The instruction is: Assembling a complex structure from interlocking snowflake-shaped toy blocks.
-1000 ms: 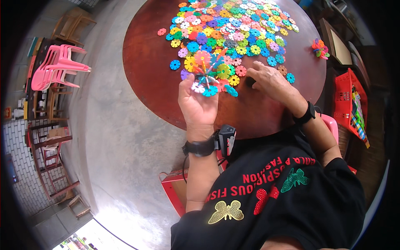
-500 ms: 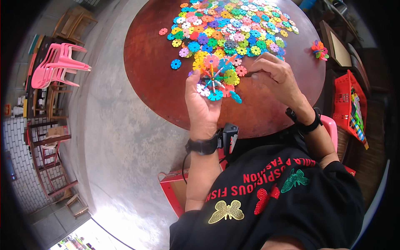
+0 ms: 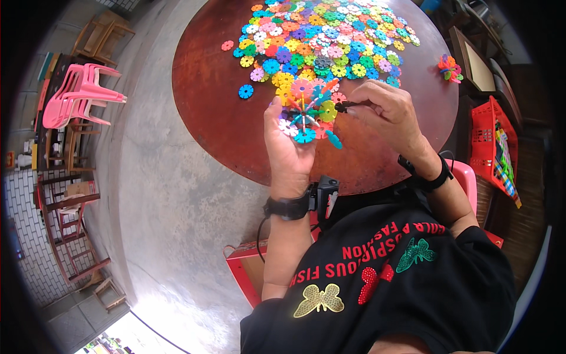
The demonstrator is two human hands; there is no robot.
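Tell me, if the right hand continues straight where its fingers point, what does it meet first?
Probably the snowflake-disc cluster held by the left hand; the right hand pinches a dark piece pointing leftward at it, though depth is unclear.

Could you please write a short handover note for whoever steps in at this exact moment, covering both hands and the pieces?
Left hand: holds up a partly built cluster of snowflake discs above the round table.
Right hand: pinches a dark disc at the cluster's right edge; whether it is slotted in cannot be told.
Done: several discs already interlocked; a small finished cluster sits at the table's right edge.
Left: a big pile of loose discs remains spread on the table.
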